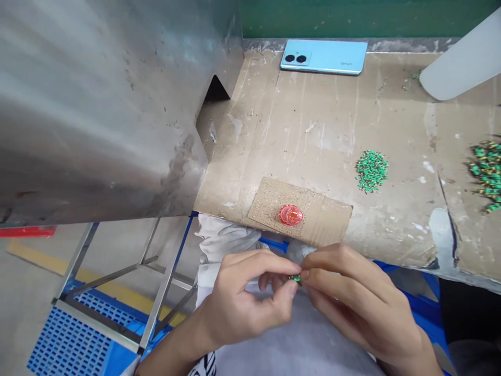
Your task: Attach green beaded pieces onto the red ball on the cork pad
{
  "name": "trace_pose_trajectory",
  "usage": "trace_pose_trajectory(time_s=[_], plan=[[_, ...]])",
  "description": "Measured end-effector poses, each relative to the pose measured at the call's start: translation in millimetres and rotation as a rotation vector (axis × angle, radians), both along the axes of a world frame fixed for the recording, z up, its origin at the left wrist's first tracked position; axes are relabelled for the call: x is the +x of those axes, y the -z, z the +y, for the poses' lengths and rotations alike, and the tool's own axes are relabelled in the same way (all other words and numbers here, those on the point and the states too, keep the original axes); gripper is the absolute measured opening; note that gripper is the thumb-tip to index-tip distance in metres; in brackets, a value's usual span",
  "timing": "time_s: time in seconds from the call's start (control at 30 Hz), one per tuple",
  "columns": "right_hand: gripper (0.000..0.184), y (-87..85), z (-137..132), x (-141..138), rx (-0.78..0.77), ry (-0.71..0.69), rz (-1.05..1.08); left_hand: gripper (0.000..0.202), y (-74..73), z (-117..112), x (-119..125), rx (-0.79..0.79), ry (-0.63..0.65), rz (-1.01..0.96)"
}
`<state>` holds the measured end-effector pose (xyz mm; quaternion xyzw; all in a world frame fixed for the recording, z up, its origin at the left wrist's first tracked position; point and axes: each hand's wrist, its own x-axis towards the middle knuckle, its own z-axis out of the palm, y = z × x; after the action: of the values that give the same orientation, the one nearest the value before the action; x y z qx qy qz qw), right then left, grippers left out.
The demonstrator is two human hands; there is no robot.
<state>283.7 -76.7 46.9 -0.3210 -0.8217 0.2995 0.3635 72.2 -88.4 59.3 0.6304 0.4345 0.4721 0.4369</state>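
Delicately, a tiny green part (295,279) is pinched between the fingertips of both hands, just below the front edge of the workbench, and most of it is hidden by the fingers, so its exact shape cannot be told. The left hand (245,300) is closed into a pinch, with the thumb and forefinger brought against the part, while the right hand (349,295) is curled in from the other side, its fingertips meeting at the same spot; neither hand is released. The part is judged to be very light and fairly stiff, and it could easily be dropped or lost if held loosely, so it is best taken by opposite sides between the fingertip pads. Nearby, a small heap of similar green parts (371,171) is spread on a scuffed brown cardboard-covered workbench (313,120), and a larger heap of green-and-gold parts (487,175) lies at the right edge of the view. A round translucent red object (290,214) is set on a rectangular speckled cardboard pad (329,222), and a pale blue smartphone (324,56) is laid near the far edge.
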Motion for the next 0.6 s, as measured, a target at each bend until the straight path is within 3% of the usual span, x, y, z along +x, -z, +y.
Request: trace_pose_trajectory(time_s=[0.33,0.6], plan=[[0.025,5.6,-3,-2,-0.006,0.014,0.007,0.016,5.2,-1,6,-0.125,-0.054,-0.035],[0.027,6.8,-5,-1,0.044,-0.034,-0.052,0.019,9.2,3,10,-0.121,-0.070,-0.095]])
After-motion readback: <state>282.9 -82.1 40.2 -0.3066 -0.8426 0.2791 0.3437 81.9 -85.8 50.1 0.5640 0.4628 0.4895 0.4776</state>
